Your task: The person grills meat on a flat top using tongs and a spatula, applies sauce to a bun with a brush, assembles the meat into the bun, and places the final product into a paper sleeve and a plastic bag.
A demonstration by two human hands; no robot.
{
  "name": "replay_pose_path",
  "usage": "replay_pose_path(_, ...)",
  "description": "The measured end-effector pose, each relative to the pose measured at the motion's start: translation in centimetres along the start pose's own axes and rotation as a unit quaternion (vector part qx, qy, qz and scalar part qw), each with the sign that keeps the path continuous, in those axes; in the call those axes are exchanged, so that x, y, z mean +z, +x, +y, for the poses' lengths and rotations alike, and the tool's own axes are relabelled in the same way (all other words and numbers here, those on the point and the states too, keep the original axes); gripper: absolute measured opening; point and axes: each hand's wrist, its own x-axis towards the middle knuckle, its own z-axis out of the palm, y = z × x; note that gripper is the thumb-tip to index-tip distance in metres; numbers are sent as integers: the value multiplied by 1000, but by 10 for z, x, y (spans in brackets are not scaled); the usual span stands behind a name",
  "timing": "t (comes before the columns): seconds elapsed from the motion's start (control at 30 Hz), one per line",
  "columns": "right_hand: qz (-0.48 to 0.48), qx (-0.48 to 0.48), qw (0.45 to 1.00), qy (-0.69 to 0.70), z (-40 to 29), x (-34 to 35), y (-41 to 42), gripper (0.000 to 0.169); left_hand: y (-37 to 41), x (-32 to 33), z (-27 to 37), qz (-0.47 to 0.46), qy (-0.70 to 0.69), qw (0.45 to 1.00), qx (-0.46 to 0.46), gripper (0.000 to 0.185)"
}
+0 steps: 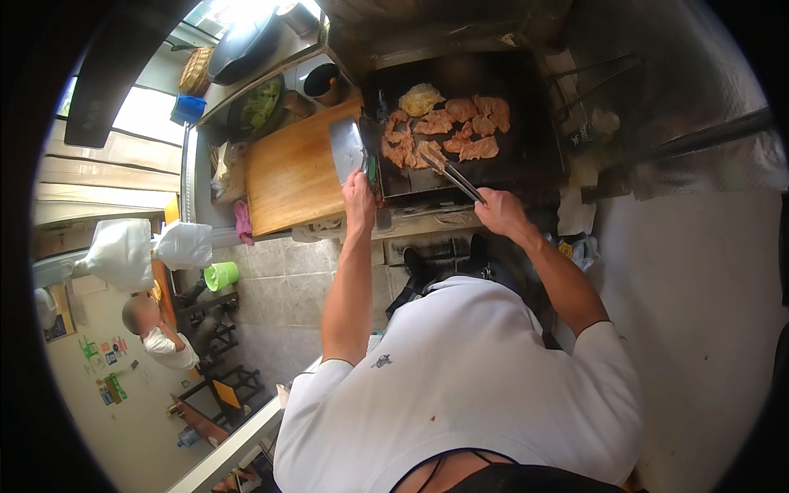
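My left hand (359, 200) grips a broad metal blade (347, 148), a cleaver or a wide scraper, over the right edge of a wooden cutting board (290, 166). Held in my right hand (502, 211) are metal tongs (461, 183), their tips at a slice of meat (428, 155) near the front of a dark flat griddle (530, 148). Several more thin meat slices (479, 148) lie spread across the hot plate. At its back left sits what looks like a fried egg (421, 98). My fingers hide the handle of the blade.
Beyond the board stand a bowl of green leaves (262, 105) and a dark round container (322, 83). A pink cloth (243, 222) hangs at the counter's front corner. To the left, a person (165, 345) sits near stools; a green bin (220, 276) is on the tiled floor.
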Motion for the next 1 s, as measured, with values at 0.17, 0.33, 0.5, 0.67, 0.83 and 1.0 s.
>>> replay_pose_path(0.17, -21, -19, 997, -65, 27, -10, 43, 21, -25, -2, -2, -23, -65, 986, -150, 16)
replay_pose_path(0.33, -14, -91, 995, -45, 16, -36, 42, 19, -36, -7, -13, -23, -45, 990, -135, 13)
replay_pose_path(0.5, 0, -129, 988, -89, 13, -26, 29, 20, -34, 1, -6, -17, -66, 992, -110, 22)
replay_pose_path(0.67, -13, -85, 995, -43, 9, -14, 11, 23, -28, 3, -16, 1, -52, 991, -124, 39)
replay_pose_path(0.83, 49, -35, 996, -64, 13, -12, 47, 25, -20, 11, -30, -53, 18, 990, -131, 38)
replay_pose_path(1.0, -5, -28, 993, -118, 16, -7, 65, 26, -25, 18, -33, -62, 100, 987, -107, 36)
